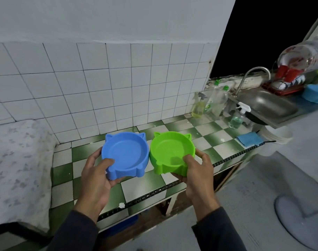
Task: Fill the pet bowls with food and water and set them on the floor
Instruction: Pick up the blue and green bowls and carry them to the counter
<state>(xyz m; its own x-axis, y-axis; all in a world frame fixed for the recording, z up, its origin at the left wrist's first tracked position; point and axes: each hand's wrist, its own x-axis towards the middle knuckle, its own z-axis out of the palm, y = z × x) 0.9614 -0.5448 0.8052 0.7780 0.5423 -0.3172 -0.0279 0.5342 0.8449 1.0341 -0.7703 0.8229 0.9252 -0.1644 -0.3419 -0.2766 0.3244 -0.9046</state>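
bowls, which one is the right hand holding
The green bowl. The right hand grips its near rim, thumb inside. The blue bowl, beside it, is in the left hand.

bowl [125,153] left, second bowl [172,153] touching right, above counter [205,142]

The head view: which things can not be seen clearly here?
- Undersides of the blue bowl and green bowl: hidden by the bowls themselves and the left hand and right hand.
- Clear container, upper right: blurred, cut by the edge.
- Labels on the bottles: too small.
- Space under the counter: dark.
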